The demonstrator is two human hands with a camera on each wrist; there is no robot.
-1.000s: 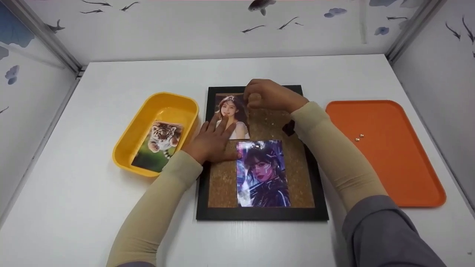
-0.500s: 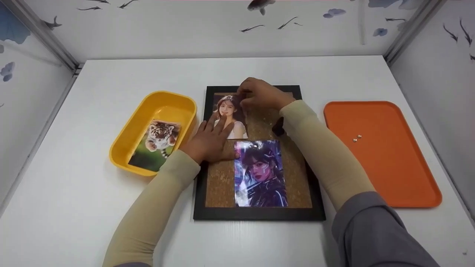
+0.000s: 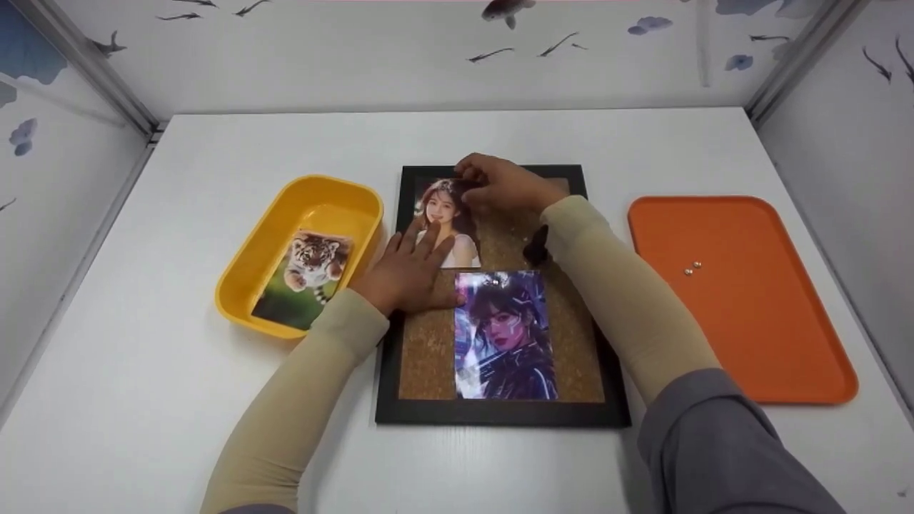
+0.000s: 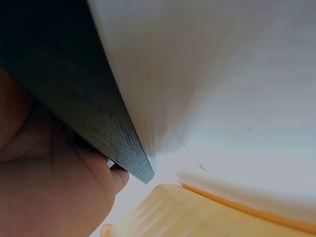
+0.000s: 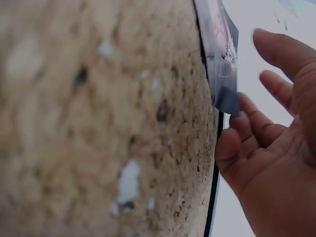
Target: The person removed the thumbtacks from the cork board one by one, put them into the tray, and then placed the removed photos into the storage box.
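Portrait photo [image 3: 446,212] lies partly beneath the left hand [image 3: 405,275].

I can't tell whether the right hand [image 3: 510,187] pinches anything; it hides the far right corner of the portrait photo [image 3: 445,213]. The left hand [image 3: 408,278] covers its near left part. Up close, the cork [image 5: 108,118] blurs.

The right hand [image 5: 281,138] touches a glossy photo [image 5: 219,54].

Board [image 3: 428,350]: rough cork
Frame [image 3: 500,412]: matt, finely grained
Photos [image 3: 505,343] at left hand [image 3: 413,277]: glossy paper
Tray [image 3: 757,328]: smooth plastic
Bin [image 3: 321,208]: shiny plastic
Sleeves [image 3: 285,421]: cloth
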